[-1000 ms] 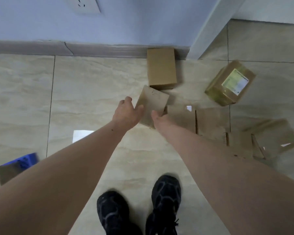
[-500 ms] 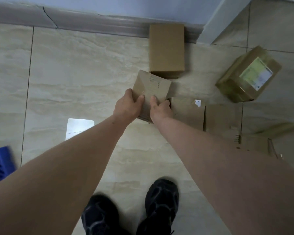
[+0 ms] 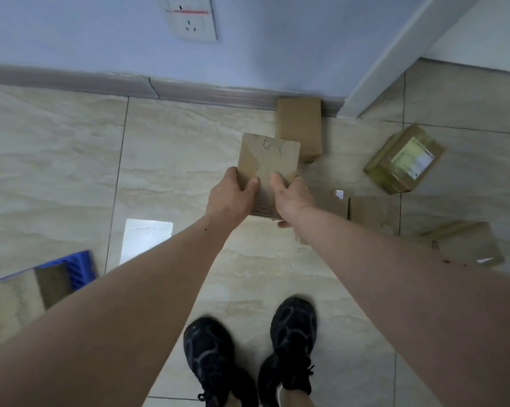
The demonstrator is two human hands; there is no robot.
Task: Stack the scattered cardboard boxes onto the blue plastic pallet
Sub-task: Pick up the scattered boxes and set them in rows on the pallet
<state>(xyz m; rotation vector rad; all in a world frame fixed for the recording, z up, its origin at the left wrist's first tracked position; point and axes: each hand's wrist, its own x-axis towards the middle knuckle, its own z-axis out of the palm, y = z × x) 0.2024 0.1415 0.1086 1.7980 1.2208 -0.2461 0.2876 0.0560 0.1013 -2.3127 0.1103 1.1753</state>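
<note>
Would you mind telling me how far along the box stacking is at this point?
At least one box already sits on the blue pallet. Both the left hand and right hand grip another box. Several remain on the floor, including the labelled box and one by the baseboard.

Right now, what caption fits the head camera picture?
Both hands, left and right, hold a cardboard box above the floor, blue pallet nearby.

head cam | I saw it looked steeply down from standing height | faced floor [image 3: 71,171] and wall [image 3: 71,30] | single view
</note>
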